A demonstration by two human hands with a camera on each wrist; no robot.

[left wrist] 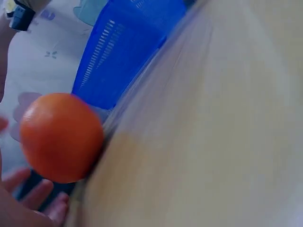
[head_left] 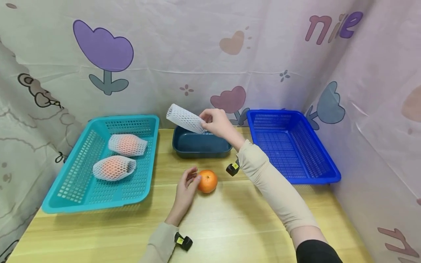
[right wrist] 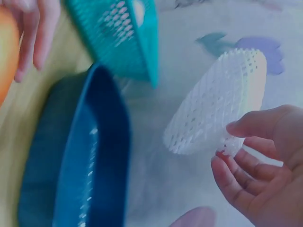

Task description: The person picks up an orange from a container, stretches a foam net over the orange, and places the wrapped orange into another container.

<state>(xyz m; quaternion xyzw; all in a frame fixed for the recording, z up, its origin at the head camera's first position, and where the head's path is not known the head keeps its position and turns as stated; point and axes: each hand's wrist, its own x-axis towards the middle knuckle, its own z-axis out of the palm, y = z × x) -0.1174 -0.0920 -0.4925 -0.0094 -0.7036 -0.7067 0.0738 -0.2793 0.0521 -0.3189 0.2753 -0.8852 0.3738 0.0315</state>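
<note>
In the head view, the right hand (head_left: 218, 124) pinches one end of a white foam net sleeve (head_left: 184, 117) between thumb and fingers, holding it aslant above the back of a dark blue tray (head_left: 204, 154); the sleeve looks hollow, its far end gaping open; the orange (head_left: 208, 181) sits bare on the wooden table (head_left: 230, 233), in front of the tray; the left hand (head_left: 185, 188) is at the orange's left side, its fingers loosely bent and the tip of one at the peel, though whether it touches I cannot tell; to the left stands a teal basket (head_left: 98, 195) with a rear wrapped fruit (head_left: 127, 144) and a front wrapped fruit (head_left: 114, 168), both in white netting; to the right stands a blue basket (head_left: 289, 153); a printed curtain (head_left: 171, 44) hangs behind.

In the left wrist view, the orange shows large at the left; the left hand's fingers are spread and blurred near it, not wrapped round it; the blue basket appears beyond.

In the right wrist view, the thumb presses the sleeve's near end against the fingertips, the other fingers curving below; the sleeve is clear of the tray; part of the orange shows at the left edge, beside the left hand's fingers.
</note>
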